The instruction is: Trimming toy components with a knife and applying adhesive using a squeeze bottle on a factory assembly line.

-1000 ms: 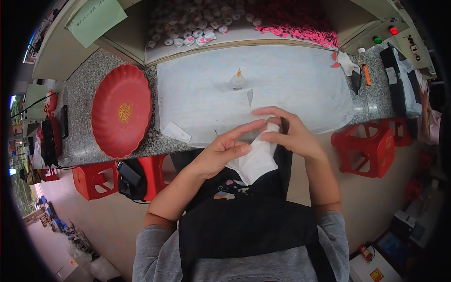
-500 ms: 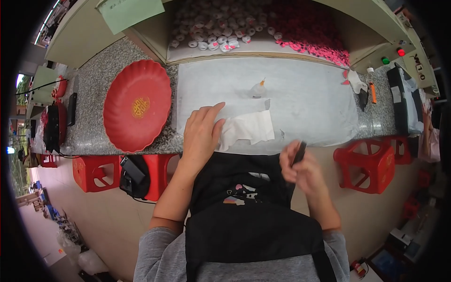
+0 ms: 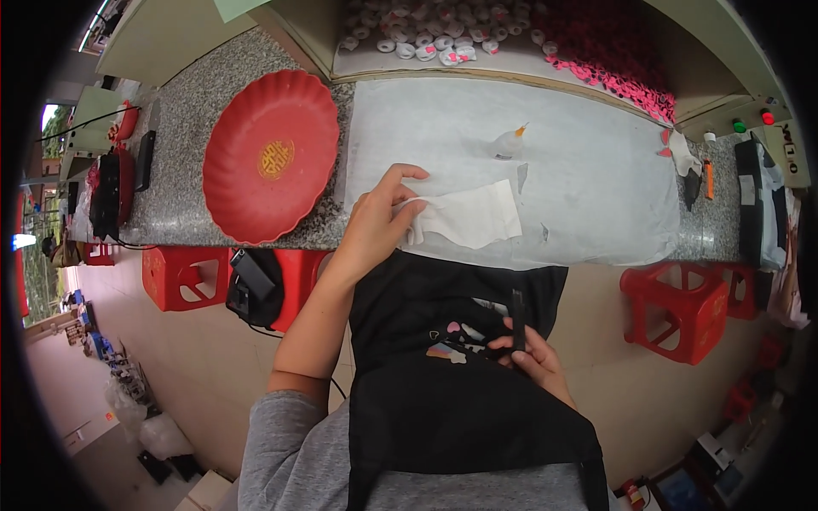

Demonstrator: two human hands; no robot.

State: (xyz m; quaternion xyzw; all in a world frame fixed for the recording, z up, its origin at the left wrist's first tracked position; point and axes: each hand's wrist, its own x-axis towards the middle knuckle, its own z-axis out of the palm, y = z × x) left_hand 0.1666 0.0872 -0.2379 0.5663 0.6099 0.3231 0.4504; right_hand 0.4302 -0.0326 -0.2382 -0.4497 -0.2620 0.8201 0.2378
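Observation:
At the front edge of the white-covered worktop, my left hand (image 3: 375, 223) has its thumb and a finger closed on the left end of a folded white cloth (image 3: 473, 215); the index finger is held off it. In front of the apron, my right hand (image 3: 538, 356) grips a slim black stick-like tool (image 3: 518, 319), held upright; its exact kind cannot be made out. Beyond the cloth stands a small translucent bottle (image 3: 506, 146) with an orange tip. Two small dark scraps lie to the right of the cloth, on the white sheet (image 3: 596, 187).
A scalloped red tray (image 3: 230, 187) is on the granite counter at left. White rolls (image 3: 443, 43) and pink-and-black pieces (image 3: 618, 81) fill the shelf behind. An orange-handled tool (image 3: 708, 179) and a black box (image 3: 750, 192) are at right. Red stools (image 3: 677, 307) stand below.
My right hand has come inward and down over the apron with the black tool. My left hand has closed on the cloth's left end. The whole view has shifted a little.

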